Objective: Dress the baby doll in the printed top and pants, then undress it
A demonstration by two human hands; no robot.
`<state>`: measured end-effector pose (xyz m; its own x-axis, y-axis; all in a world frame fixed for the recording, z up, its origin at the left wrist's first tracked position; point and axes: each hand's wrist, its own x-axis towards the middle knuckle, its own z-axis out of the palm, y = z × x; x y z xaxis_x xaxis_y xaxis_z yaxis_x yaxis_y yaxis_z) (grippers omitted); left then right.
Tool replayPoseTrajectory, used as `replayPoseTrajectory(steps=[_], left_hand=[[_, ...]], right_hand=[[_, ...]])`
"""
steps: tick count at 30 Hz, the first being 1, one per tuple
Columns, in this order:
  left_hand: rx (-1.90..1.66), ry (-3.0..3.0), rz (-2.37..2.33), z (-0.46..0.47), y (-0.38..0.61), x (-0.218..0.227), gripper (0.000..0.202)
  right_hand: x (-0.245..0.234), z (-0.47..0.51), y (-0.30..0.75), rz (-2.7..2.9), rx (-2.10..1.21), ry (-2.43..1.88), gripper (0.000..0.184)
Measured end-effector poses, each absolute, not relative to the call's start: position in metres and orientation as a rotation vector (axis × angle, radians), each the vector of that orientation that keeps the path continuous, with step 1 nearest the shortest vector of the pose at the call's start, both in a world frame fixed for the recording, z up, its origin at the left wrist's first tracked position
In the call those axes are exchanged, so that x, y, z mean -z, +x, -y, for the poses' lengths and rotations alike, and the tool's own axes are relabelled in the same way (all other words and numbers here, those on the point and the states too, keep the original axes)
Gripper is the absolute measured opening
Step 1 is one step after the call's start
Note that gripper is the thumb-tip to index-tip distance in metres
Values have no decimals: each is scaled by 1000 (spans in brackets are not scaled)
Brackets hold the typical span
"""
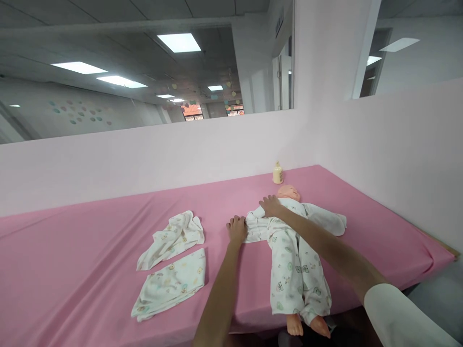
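Note:
A baby doll (288, 192) lies on its back on the pink-covered table, its feet at the near edge. It wears a white top (324, 219) and white trousers (284, 270) printed with small animals. The doll's sleeve on the left (256, 229) stretches out sideways. At its cuff, my left hand (238, 228) has its fingers curled on the fabric; what is under them is hidden. My right hand (270, 206) lies open on the shoulder beside the doll's head, fingers apart, and that forearm crosses above the doll's chest.
Two pieces of white printed baby clothing, one crumpled (177, 233) and one folded (173, 284), lie left of my arms. A cream pump bottle (278, 173) stands behind the doll's head near the wall. The pink sheet (90, 270) has creases. Windows or mirrors line the walls.

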<state>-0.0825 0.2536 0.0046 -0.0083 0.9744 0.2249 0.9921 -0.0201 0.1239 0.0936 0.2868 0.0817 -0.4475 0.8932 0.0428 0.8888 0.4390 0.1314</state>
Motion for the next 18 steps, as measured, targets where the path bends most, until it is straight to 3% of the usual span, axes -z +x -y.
replayPoseTrajectory(steps=[11, 18], left_hand=[[473, -2110, 2228, -252, -84, -6, 31], [520, -2096, 2289, -250, -81, -12, 32]], right_hand=[[-75, -277, 63, -2720, -297, 1391, 28], [-93, -278, 95, -2753, -445, 1520, 37]])
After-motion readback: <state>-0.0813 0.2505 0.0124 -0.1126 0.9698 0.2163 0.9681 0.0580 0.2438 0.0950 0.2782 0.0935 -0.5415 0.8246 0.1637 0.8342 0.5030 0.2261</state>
